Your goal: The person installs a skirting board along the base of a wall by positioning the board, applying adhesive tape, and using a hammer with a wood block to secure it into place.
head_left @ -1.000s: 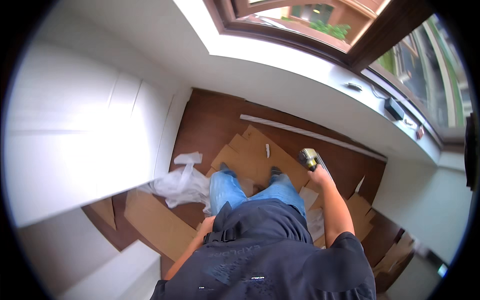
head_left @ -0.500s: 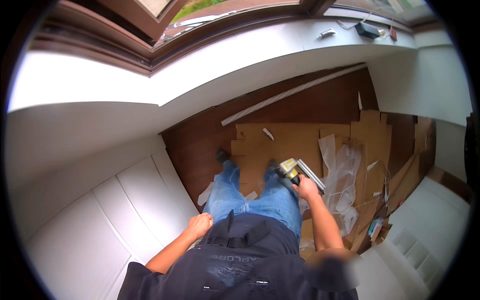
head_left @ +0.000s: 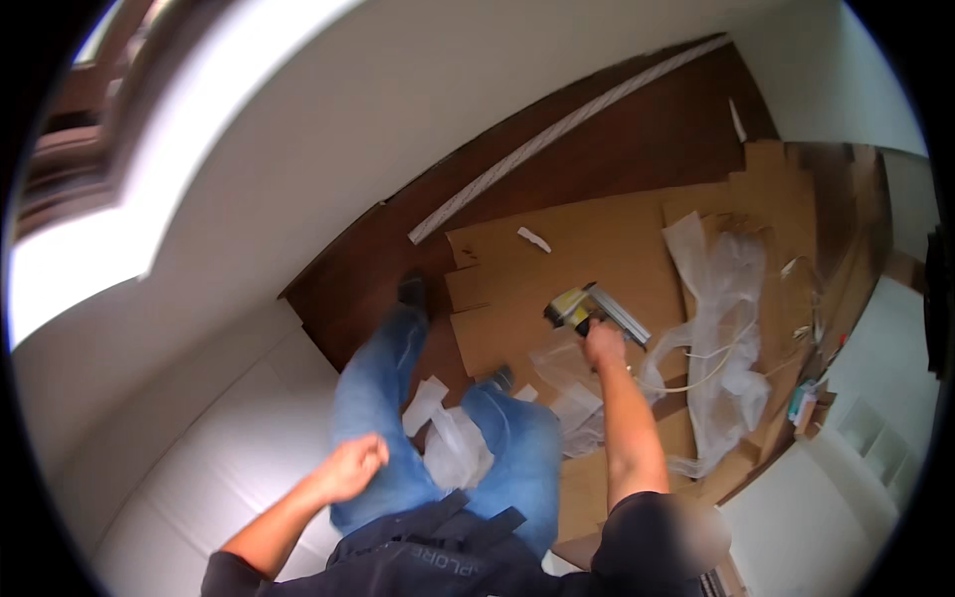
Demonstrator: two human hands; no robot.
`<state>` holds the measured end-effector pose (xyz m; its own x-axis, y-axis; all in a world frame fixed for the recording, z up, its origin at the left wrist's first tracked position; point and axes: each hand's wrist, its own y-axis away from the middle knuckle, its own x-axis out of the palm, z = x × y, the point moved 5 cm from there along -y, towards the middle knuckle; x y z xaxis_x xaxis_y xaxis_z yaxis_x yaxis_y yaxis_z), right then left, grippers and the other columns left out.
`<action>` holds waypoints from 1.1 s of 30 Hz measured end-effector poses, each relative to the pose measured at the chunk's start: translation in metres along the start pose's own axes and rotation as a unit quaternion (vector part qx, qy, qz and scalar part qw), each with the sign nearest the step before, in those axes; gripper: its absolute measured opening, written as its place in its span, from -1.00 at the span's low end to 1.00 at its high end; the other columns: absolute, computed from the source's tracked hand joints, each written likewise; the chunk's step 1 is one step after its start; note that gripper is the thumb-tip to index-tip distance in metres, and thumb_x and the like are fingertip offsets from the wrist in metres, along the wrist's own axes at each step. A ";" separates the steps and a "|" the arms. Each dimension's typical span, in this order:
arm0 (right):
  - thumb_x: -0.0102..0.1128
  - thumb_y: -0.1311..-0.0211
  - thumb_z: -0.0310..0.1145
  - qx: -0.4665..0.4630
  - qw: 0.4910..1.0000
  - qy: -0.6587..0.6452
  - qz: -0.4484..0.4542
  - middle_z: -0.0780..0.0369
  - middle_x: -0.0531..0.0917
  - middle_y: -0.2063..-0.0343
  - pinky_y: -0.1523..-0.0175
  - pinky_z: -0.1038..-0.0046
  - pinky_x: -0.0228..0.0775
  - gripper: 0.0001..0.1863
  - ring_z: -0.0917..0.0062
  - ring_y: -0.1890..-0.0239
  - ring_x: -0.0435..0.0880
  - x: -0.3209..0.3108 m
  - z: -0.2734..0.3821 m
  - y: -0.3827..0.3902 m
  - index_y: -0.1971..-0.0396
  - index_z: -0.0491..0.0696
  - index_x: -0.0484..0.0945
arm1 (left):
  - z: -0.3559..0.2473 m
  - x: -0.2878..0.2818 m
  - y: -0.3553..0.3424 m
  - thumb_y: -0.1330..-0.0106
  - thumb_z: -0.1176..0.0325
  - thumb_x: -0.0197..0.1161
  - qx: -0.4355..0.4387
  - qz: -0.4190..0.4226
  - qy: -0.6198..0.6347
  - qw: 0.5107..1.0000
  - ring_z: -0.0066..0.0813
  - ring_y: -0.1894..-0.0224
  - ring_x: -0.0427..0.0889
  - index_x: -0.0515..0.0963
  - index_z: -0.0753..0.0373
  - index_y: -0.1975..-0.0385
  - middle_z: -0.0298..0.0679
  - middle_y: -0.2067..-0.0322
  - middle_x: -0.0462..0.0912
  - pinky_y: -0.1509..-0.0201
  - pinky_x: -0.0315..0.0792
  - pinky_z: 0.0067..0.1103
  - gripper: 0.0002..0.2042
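Observation:
My right hand (head_left: pixel 604 346) grips a yellow and black pneumatic nail gun (head_left: pixel 568 308) with a silver magazine, held out over brown cardboard sheets (head_left: pixel 587 239) on the floor. A pale hose (head_left: pixel 708 381) trails rightward near it. My left hand (head_left: pixel 360 464) is loosely curled over my left leg; I cannot make out anything inside its fingers. A small white piece (head_left: pixel 533 239) lies on the cardboard above the tool. Translucent plastic wrap (head_left: pixel 734 358) spreads to the right, and white packing scraps (head_left: pixel 448 438) lie between my legs.
A long pale strip (head_left: pixel 537 151) lies on dark flooring along the curved-looking wall. A window frame (head_left: pixel 80 139) is blurred at upper left, with white panels (head_left: pixel 199 428) below it. At right, small items (head_left: pixel 801 403) sit beside a white unit (head_left: pixel 776 527).
My view has turned and tilted toward the floor, moving the window to the upper left. My left hand has risen from my waist. My legs have shifted, and the tool stays in my right hand.

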<state>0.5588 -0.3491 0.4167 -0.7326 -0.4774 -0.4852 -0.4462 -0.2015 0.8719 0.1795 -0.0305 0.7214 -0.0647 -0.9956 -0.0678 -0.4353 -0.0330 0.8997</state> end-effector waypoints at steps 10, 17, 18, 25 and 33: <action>0.30 -0.32 -0.04 -0.030 0.949 -0.015 -0.315 0.08 0.64 0.01 -0.23 0.08 0.38 -0.39 0.11 -0.08 0.60 0.071 -0.076 -0.341 -0.24 -0.07 0.44 | 0.028 0.006 -0.664 -0.50 0.47 -0.14 0.110 -0.015 0.280 0.953 -0.46 0.12 0.58 0.47 0.31 -0.09 -0.23 0.20 0.57 -0.06 0.51 -0.55 -0.71; 0.36 -0.23 -0.06 -0.088 0.889 0.032 -0.448 0.05 0.57 0.14 -0.09 0.13 0.38 -0.41 0.12 -0.01 0.55 0.090 -0.083 -0.395 -0.10 -0.14 0.45 | 0.041 0.048 -0.769 -0.62 0.36 -0.21 0.110 -0.073 0.462 0.877 -0.41 -0.13 0.60 0.47 0.39 -0.21 -0.15 -0.14 0.58 -0.32 0.44 -0.49 -0.62; 0.38 -0.19 -0.06 -0.087 0.895 0.029 -0.437 0.07 0.56 0.16 -0.05 0.14 0.37 -0.42 0.13 0.03 0.55 0.088 -0.084 -0.397 -0.06 -0.13 0.45 | 0.046 0.053 -0.771 -0.62 0.36 -0.21 0.095 -0.074 0.462 0.879 -0.41 -0.13 0.60 0.47 0.39 -0.21 -0.15 -0.14 0.58 -0.32 0.44 -0.49 -0.62; 0.40 -0.08 -0.07 -0.071 0.922 -0.002 -0.380 0.11 0.55 0.20 0.05 0.17 0.33 -0.42 0.15 0.14 0.56 0.086 -0.102 -0.400 -0.01 -0.11 0.46 | 0.027 0.053 -0.756 -0.57 0.33 -0.24 0.110 -0.111 0.427 0.891 -0.38 -0.44 0.32 0.47 0.34 -0.30 -0.15 -0.29 0.52 -0.55 0.08 -0.43 -0.54; 0.38 -0.08 -0.12 -0.130 0.912 -0.027 -0.389 0.04 0.53 0.20 0.01 0.11 0.31 -0.38 0.08 0.13 0.53 0.083 -0.101 -0.403 -0.08 -0.15 0.43 | 0.041 0.017 -0.750 -0.54 0.41 0.00 0.092 -0.185 0.274 0.939 -0.51 -0.14 0.55 0.58 0.25 -0.20 -0.27 -0.13 0.65 -0.31 0.33 -0.56 -0.66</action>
<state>0.7301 -0.3938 0.0321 -0.2743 -0.0621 -0.9596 -0.7099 -0.6601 0.2456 0.4681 -0.0193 0.0279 0.5719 -0.8160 -0.0841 -0.4877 -0.4207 0.7650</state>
